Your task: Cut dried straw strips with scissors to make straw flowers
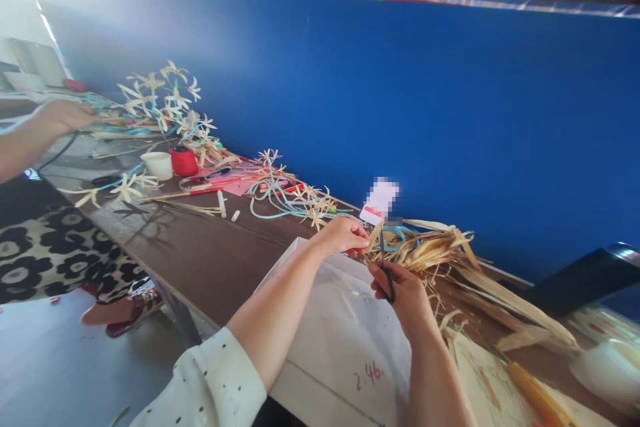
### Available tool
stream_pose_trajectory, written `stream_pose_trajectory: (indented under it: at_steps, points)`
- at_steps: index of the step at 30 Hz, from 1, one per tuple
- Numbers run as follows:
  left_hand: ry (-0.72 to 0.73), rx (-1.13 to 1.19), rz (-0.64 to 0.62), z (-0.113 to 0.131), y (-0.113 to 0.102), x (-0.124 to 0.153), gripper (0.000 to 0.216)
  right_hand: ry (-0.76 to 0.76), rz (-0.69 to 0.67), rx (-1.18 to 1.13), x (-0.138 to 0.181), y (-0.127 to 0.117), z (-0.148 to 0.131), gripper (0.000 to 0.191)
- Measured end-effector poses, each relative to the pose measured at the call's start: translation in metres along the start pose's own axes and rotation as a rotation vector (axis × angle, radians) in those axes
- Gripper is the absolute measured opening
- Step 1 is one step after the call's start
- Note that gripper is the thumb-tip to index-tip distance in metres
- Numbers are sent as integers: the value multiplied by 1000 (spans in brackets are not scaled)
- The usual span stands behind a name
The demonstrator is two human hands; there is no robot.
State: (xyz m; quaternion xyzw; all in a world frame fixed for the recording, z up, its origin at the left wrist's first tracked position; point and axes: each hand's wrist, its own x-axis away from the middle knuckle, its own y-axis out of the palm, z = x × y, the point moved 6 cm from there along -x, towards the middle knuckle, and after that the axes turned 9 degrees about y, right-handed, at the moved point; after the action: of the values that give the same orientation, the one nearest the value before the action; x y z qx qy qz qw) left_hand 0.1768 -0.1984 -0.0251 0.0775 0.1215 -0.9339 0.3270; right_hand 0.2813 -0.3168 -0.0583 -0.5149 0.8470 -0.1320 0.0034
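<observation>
While hands [345, 236] [407, 293] hold scissors [383, 255], husk [375, 235], table edge [169, 278] leftward

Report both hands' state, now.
Left hand: closed, pinching a pale dry strip.
Right hand: closed around the handles of dark scissors.

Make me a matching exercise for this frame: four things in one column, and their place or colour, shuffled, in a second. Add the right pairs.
Column one:
1. Scissors
2. Dried strip
3. Red spool
4. Tall partition

Column two:
A. Blue
B. Held in the right hand
C. Beside the white cup
D. Held in the left hand

Right pairs: 1-B, 2-D, 3-C, 4-A
</observation>
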Motion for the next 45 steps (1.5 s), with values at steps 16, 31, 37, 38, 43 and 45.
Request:
stream_pose_trajectory:
  at_steps: [16,31,37,38,43,45]
  points:
    - [-5,132,313,4,-5,-2,12,18,-128,76,8,19,-6,39]
    - [46,68,262,2,-2,-4,16,9,-93,64,6,15,-5,38]
    - [18,16,330,0,-9,-3,19,37,-64,24,3,13,-3,36]
    - [9,4,345,0,-11,-3,18,45,-50,6,1,12,-1,36]
    - [8,-93,346,-1,-9,-3,16,81,169,-237,-5,-9,10,38]
    - [30,-156,285,0,1,-3,17,19,198,-432,-5,-15,7,38]
